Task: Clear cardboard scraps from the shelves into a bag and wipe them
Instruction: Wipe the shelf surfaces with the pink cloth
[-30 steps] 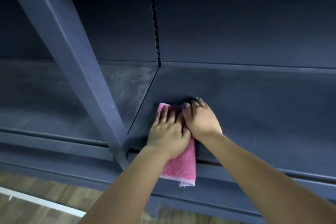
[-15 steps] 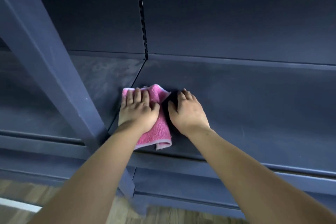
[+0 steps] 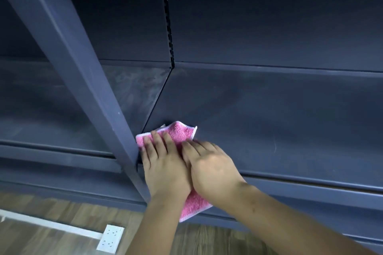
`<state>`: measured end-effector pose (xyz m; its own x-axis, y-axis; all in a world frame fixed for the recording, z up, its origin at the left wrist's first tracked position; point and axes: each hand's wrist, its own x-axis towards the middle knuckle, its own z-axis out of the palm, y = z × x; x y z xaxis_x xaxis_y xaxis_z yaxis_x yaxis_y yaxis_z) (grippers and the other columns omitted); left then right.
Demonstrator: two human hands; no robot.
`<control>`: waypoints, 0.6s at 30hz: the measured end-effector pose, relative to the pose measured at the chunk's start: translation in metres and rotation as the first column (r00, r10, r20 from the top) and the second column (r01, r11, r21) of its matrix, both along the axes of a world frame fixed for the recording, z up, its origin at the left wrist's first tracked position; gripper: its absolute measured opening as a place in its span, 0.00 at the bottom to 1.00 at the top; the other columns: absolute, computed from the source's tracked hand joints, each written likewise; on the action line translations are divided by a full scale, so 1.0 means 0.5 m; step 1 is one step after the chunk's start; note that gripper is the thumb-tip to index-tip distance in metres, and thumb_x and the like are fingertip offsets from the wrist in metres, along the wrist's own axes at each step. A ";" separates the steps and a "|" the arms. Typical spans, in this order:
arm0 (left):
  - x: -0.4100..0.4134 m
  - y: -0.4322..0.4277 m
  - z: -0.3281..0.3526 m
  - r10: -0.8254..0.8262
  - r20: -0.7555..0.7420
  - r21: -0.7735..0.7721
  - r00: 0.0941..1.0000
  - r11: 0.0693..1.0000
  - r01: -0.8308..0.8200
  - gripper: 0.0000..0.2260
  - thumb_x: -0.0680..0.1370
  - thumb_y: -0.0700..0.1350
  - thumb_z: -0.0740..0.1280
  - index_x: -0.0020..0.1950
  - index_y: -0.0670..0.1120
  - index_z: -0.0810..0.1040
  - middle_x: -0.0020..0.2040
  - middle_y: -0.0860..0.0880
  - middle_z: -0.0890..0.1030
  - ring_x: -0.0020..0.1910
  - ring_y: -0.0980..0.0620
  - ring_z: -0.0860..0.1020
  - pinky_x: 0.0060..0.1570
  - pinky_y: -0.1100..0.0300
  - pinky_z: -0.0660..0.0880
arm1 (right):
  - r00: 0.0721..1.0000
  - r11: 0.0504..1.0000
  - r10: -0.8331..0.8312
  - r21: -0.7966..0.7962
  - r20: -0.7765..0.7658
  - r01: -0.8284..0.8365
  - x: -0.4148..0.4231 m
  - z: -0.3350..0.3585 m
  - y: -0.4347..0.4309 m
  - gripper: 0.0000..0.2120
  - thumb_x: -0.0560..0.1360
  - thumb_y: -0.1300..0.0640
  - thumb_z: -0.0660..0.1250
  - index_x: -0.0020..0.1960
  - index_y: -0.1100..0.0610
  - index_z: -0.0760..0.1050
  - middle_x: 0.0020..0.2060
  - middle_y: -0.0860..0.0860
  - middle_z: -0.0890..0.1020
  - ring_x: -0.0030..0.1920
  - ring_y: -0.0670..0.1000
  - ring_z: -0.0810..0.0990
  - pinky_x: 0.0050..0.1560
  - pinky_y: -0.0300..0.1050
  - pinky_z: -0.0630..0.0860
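Two bare hands, the left hand (image 3: 165,168) and right hand (image 3: 213,168) side by side with fingers spread flat, press a pink terry cloth (image 3: 180,133) beneath them onto a dark blue metal shelf (image 3: 279,122), just right of a slanted upright post (image 3: 83,72).
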<state>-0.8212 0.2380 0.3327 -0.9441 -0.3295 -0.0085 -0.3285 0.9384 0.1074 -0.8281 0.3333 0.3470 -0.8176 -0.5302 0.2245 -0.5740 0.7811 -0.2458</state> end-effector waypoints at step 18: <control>0.041 -0.071 0.000 -0.470 0.040 -0.209 0.882 0.859 0.467 0.36 0.59 0.44 0.77 0.62 0.29 0.73 0.61 0.30 0.75 0.61 0.33 0.75 0.57 0.43 0.76 | 0.986 0.984 0.050 0.176 -0.160 -0.021 -0.010 0.019 -0.005 0.16 0.60 0.51 0.71 0.48 0.48 0.83 0.49 0.45 0.84 0.50 0.48 0.83 0.55 0.40 0.77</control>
